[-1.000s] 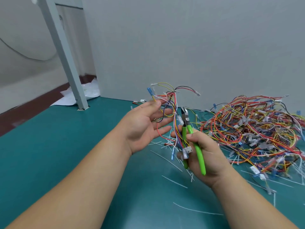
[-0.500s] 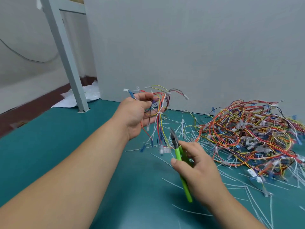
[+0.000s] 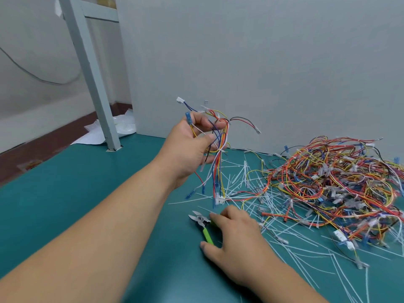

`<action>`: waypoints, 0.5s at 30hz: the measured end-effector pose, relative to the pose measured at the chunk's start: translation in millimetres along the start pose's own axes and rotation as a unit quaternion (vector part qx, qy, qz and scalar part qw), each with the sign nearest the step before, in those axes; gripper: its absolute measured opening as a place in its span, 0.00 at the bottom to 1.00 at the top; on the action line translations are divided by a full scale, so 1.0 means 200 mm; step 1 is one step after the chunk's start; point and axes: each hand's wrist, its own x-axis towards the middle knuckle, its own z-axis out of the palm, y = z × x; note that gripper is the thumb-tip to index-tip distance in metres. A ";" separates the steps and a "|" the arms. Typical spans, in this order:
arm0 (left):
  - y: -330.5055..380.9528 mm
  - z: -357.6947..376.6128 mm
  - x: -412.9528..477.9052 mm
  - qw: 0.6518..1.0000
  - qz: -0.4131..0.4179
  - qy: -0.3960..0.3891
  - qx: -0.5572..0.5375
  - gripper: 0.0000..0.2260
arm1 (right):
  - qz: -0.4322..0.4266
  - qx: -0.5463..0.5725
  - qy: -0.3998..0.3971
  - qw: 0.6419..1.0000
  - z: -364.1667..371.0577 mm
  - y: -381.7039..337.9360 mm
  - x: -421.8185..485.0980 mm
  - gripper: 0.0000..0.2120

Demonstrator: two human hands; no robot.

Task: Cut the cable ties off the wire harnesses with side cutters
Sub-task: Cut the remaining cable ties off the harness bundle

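Observation:
My left hand (image 3: pixel 188 147) is raised above the green mat and grips a small wire harness (image 3: pixel 219 149) of coloured wires; its white connectors hang down to the mat. A white cable tie (image 3: pixel 222 151) binds the bundle beside my fingers. My right hand (image 3: pixel 237 239) is low on the mat, over the green-handled side cutters (image 3: pixel 202 224). One handle shows between thumb and fingers, the other is hidden under the hand. The cutters' open jaws point left and lie on the mat.
A big tangled pile of harnesses (image 3: pixel 332 184) fills the right of the mat (image 3: pixel 65 193). Cut white tie strips (image 3: pixel 240 178) are scattered between it and my hands. A grey wall panel stands behind, and a grey post (image 3: pixel 94 84) rises at the back left.
My right hand has dropped from chest height down to the mat with the cutters. My left hand has lifted the harness higher and further away.

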 end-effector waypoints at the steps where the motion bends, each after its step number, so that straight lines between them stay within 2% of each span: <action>1: -0.01 0.00 -0.01 1.000 0.002 -0.006 0.004 0.14 | 0.002 -0.002 -0.001 1.000 0.01 0.00 0.01 0.33; 3: -0.02 0.00 -0.02 1.000 0.004 -0.013 0.003 0.14 | -0.002 0.007 0.001 1.000 0.02 0.01 0.02 0.32; 5: -0.02 -0.01 -0.02 1.000 0.009 -0.011 0.002 0.14 | -0.011 0.076 0.030 0.997 0.02 0.03 0.03 0.24; 7: -0.03 -0.03 -0.03 1.000 0.016 -0.006 0.000 0.14 | 0.015 0.202 0.133 0.970 -0.03 0.06 0.04 0.11; 9: -0.04 -0.05 -0.03 1.000 0.026 -0.005 -0.004 0.15 | 0.098 0.363 0.215 0.901 -0.12 0.08 0.08 0.07; 10: -0.04 -0.06 -0.03 1.000 0.029 -0.007 -0.004 0.15 | 0.136 0.441 0.218 0.860 -0.18 0.09 0.12 0.06; 11: -0.05 -0.06 -0.03 0.999 0.031 -0.013 -0.002 0.15 | 0.165 0.518 0.196 0.816 -0.24 0.09 0.16 0.08; 13: -0.06 -0.06 -0.03 0.999 0.035 -0.032 0.006 0.16 | 0.176 0.659 0.105 0.723 -0.38 0.07 0.26 0.22; 14: -0.06 -0.05 -0.02 0.998 0.037 -0.042 0.013 0.16 | 0.163 0.703 0.061 0.690 -0.45 0.06 0.31 0.30; 15: -0.07 -0.05 -0.02 0.998 0.039 -0.050 0.022 0.16 | 0.144 0.718 0.031 0.680 -0.52 0.04 0.35 0.34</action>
